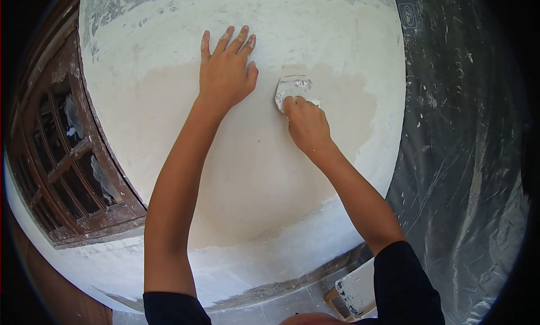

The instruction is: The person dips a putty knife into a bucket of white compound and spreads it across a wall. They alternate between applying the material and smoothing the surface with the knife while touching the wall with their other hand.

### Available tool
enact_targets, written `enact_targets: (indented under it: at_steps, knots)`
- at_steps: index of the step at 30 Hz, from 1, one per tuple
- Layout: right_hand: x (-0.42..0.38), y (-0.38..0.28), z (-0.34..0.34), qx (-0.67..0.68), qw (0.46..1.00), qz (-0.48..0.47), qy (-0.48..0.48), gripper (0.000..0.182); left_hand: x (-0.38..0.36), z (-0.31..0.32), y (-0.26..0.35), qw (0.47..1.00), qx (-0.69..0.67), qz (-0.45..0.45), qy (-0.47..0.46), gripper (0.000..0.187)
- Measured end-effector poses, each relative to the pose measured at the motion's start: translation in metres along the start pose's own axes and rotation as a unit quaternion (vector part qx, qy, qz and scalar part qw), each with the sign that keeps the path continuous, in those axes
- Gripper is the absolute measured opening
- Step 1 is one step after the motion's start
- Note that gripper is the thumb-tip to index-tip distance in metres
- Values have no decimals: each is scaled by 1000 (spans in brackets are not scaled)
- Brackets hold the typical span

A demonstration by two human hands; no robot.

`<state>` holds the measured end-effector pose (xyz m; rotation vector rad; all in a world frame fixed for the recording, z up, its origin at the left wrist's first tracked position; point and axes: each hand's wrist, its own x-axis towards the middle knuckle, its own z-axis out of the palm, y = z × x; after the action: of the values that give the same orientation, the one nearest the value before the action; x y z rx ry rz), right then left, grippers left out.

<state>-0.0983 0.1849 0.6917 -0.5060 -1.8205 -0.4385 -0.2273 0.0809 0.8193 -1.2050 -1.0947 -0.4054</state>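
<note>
My left hand [228, 72] lies against the wall [259, 173] with its fingers spread, white smears on the fingertips. To its right, my right hand [308, 122] is closed around a putty knife [292, 88] coated in white filler. The blade points up and meets the wall, and my fingers hide its handle. Around both hands the wall has a beige, damp-looking patch, with paler, streaky filler above it and white below.
A brown wooden window frame [84, 156] with white spatters stands at the left. Dark plastic sheeting [455, 128] hangs at the right. Below, a white-stained container [357, 288] sits on the tiled floor [270, 311].
</note>
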Motion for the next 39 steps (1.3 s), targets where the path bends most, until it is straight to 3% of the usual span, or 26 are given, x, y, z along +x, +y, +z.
enact_targets:
  at_steps: [4,6,10,12,16,19,22,23,24,27,30,31,34,35,38,39]
  knots:
    - [-15,6,-42,39,998,51,-14,20,6,-4,2,1000,4,-10,-21,44]
    - [-14,18,-60,67,991,37,114,19,11,-6,1,1000,2,-8,-28,42]
    - [12,54,-89,175,978,80,77,18,23,-9,1,998,-18,-15,-65,41]
    - [27,66,-99,305,937,124,114,14,29,-1,-3,999,-27,19,-32,44]
    - [58,81,-93,346,923,117,124,18,47,13,-12,999,1,43,-17,51]
    - [78,77,-84,445,890,98,29,31,58,24,-14,998,42,44,-25,57]
    - [92,78,-66,443,894,71,-20,32,68,32,-12,986,148,31,-72,58]
    - [96,86,-50,379,925,17,26,37,67,34,-10,979,181,22,-85,59]
    - [98,94,-49,385,922,18,28,37,66,35,-9,972,214,14,-99,60]
    - [94,109,-72,367,907,170,115,40,65,35,-8,971,214,8,-105,61]
    - [89,101,-70,463,875,117,78,40,66,34,-9,970,218,5,-109,62]
    - [88,98,-60,396,915,46,68,41,66,37,-12,969,219,5,-110,62]
    - [94,111,-46,343,933,78,79,42,66,37,-14,968,234,32,-78,62]
    - [96,122,-44,338,921,116,153,43,65,36,-11,970,226,15,-93,62]
    - [92,119,-60,434,874,136,173,45,65,35,-9,972,210,-1,-105,62]
    - [89,104,-67,478,862,135,105,46,65,35,-10,974,200,1,-104,62]
